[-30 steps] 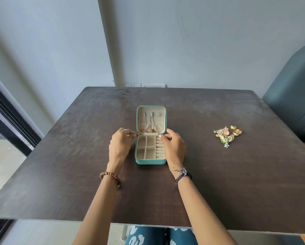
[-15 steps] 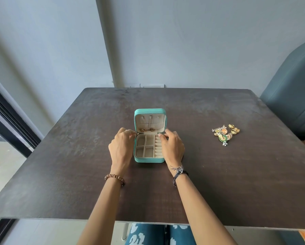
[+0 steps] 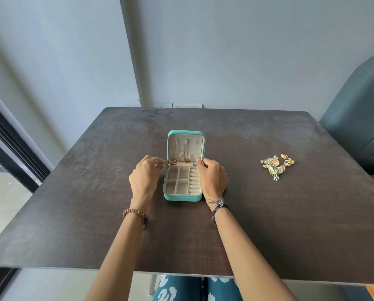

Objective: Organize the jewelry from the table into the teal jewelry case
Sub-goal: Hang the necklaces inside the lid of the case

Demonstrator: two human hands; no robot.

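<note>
Teal jewelry case [image 3: 182, 197] lies open, lid upright at its far end; left hand [image 3: 143, 180] pinches its zipper pull [image 3: 169, 164], right hand [image 3: 214, 178] grips its right edge.

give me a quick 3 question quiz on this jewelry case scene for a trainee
1. True or false: the teal jewelry case lies open on the table, its lid standing up.
2. Multiple choice: where is the loose jewelry pile? A) in the case's tray B) on the table to the right of the case C) in the left hand
3. Fill in: the right hand is at the case's ____ side, near the hinge.

Key
1. True.
2. B. The tray compartments look empty; only some gold pieces lie at the foot of the lid.
3. Right. The left hand, at the left side, pinches a small metal piece; I cannot tell what it is.
</note>
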